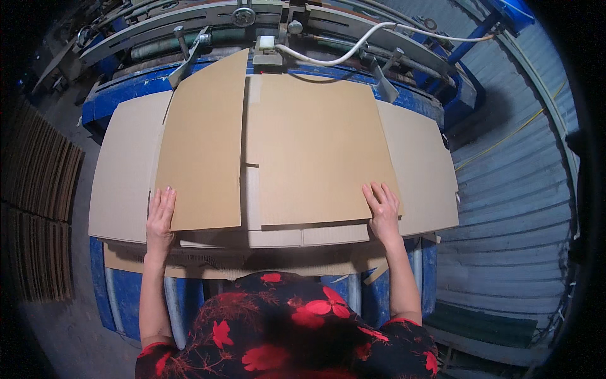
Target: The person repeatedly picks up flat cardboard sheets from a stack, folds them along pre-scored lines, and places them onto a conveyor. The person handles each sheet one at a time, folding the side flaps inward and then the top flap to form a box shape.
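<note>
Two brown cardboard panels lie side by side before me: a narrower left panel (202,145) with a slanted far edge, and a wider right panel (319,151). A gap separates them, and paler cardboard (416,167) shows beneath and out to both sides. My left hand (161,218) rests at the near left edge of the narrower panel, its fingers stretched out and close together. On the near right corner of the wider panel lies my right hand (382,211), fingers apart and flat. Both thumbs are mostly hidden.
Beyond the cardboard stands a blue machine (107,104) with rollers, metal guides (186,60) and a white cable (353,54). Stacked cardboard (41,170) is on the floor at left. A corrugated wall (505,189) runs along the right.
</note>
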`<state>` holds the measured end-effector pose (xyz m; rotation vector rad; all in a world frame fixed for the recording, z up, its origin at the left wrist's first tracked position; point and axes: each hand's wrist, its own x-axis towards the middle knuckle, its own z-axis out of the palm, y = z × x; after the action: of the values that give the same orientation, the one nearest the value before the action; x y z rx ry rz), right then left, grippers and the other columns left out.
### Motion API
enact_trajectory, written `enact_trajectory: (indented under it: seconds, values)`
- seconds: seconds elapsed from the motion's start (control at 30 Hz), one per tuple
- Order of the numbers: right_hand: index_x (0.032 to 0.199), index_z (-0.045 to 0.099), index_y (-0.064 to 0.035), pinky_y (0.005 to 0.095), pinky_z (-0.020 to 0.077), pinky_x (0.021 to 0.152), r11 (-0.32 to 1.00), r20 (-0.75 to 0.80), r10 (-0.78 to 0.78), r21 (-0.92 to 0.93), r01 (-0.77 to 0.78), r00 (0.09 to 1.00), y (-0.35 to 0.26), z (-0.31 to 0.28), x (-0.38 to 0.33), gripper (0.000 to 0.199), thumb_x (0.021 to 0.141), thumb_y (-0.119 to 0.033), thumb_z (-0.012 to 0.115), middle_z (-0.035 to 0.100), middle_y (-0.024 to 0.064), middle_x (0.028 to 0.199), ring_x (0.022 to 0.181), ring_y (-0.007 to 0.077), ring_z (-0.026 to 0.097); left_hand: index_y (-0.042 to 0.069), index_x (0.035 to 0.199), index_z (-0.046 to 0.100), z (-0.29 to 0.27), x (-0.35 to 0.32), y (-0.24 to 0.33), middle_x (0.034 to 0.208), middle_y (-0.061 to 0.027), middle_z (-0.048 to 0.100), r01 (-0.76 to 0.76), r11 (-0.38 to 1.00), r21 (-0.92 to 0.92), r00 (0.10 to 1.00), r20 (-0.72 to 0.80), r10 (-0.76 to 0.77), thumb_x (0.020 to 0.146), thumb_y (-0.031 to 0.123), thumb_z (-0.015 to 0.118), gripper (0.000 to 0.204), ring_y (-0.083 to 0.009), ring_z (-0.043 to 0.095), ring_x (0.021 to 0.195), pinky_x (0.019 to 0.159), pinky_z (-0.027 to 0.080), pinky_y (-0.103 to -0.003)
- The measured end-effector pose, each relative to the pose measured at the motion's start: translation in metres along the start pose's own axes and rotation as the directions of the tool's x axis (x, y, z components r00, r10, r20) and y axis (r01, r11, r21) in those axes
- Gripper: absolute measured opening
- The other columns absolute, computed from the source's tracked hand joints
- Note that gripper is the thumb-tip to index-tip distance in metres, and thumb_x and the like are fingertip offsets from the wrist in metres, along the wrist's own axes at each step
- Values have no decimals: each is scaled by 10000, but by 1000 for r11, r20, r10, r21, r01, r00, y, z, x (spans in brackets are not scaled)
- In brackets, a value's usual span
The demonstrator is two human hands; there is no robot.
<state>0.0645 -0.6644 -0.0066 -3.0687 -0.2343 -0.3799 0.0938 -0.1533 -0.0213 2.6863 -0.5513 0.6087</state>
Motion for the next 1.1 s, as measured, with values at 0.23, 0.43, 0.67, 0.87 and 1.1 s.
enact_trajectory:
  seconds: [0.23,0.43,0.67,0.87,1.1]
  values:
    - [1249,557,-117,461,346,996,999,-80,24,48,-21,996,3,-30,-14,563,718,68,537,511,145,1286,1224,369,430,26,1303,476,-6,5,4,1297,-170,516,-38,999,29,999,-14,38,819,30,525,487,-381,428,1250,1039,342,-484]
    - [1266,546,-124,452,339,1003,999,-62,27,-26,-29,998,26,8,31,599,717,112,495,516,141,1286,1222,365,433,35,1291,493,25,32,12,1305,-167,509,-22,1000,-5,1000,-18,22,802,-14,529,492,-378,427,1252,1046,328,-496]
    - [1244,556,-124,460,339,993,998,-75,42,52,-38,996,41,18,71,611,701,144,471,516,145,1281,1218,367,435,67,1303,487,50,87,-6,1292,-158,522,14,999,-34,1000,-21,-14,791,-30,538,523,-389,436,1238,1045,331,-487]
    - [1246,554,-114,468,331,998,1000,-82,-18,-15,17,996,62,44,140,538,760,89,441,507,152,1277,1193,374,436,81,1300,491,79,152,-47,1306,-133,517,-30,998,-64,1000,4,30,770,-34,550,546,-382,433,1239,1041,332,-483]
    - [1241,559,-119,460,341,988,997,-136,-58,35,63,989,101,83,265,492,793,49,446,520,147,1248,1197,326,444,133,1298,497,136,247,-89,1348,-120,476,-34,999,-15,999,-25,34,735,-66,477,597,-393,423,1229,1048,320,-457]
